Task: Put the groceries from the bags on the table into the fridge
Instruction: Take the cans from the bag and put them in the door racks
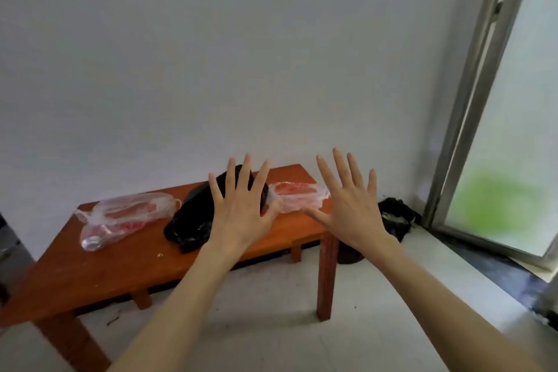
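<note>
Both hands (L [241, 205], R [351, 205]) spread above table [99, 269] w/ bags [193, 220]

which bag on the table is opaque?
The black bag in the middle; the left bag and right bag are clear plastic with red print.

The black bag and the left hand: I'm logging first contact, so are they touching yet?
Cannot tell. In the head view the left hand, fingers spread, overlaps the black bag on the table, but one view shows neither contact nor gap.
</note>
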